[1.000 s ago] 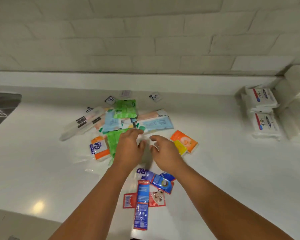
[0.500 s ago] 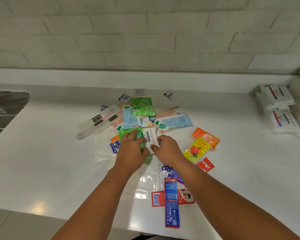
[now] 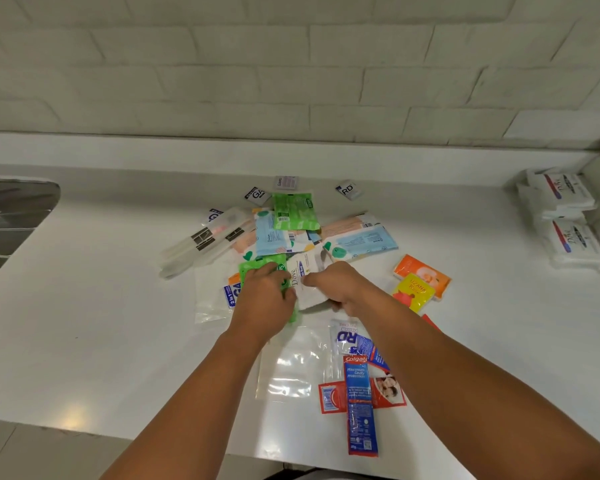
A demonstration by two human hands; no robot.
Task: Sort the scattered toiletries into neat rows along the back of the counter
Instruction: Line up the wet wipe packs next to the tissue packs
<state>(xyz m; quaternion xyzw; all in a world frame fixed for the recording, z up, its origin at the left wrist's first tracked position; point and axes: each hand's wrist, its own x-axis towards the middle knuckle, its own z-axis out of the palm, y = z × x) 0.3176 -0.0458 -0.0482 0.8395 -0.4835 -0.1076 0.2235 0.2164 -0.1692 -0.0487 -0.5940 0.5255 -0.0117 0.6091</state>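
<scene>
At the six o'clock edge of the pile (image 3: 284, 237), the right hand (image 3: 340, 287) pinched the white Dove packet (image 3: 305, 271) by its near end while the left hand (image 3: 264, 297) curled round a green sachet (image 3: 257, 266); both looked light, limp and slick, best held by a sealed edge.

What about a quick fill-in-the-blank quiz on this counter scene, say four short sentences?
1. The white sachet pinched by the right hand reads ____.
2. The packet beneath the left hand is coloured ____.
3. The long blue sachet nearest the camera is branded ____.
4. Tucked partly under the yellow sachet is a flat pouch coloured ____.

Missing words: Dove; green; Colgate; orange.
</scene>
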